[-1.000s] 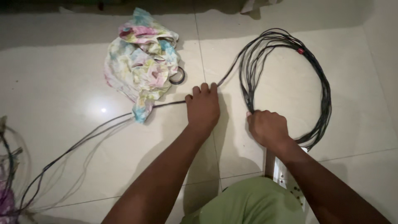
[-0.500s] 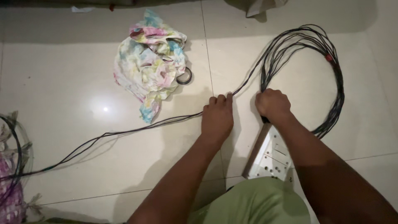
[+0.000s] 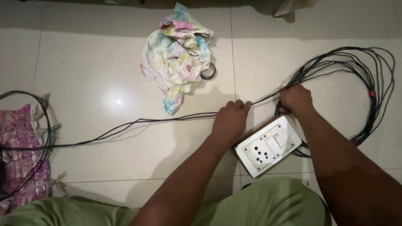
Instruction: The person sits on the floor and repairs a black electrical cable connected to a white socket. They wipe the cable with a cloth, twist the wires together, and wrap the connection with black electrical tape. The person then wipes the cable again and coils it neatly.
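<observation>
**Cable stretched between two hands on the tile floor**

The thin black electrical cable (image 3: 167, 119) runs nearly level across the pale floor, its long axis left to right. The left hand (image 3: 229, 121) is curled down over the straight run; the right hand (image 3: 296, 100) is closed on it where it enters the loose black cable coil (image 3: 368, 83). The free length lies leftward, nearer the left hand. A white socket board (image 3: 268, 146) sits just below both hands; a crumpled pastel cloth (image 3: 178, 54) lies apart above
</observation>
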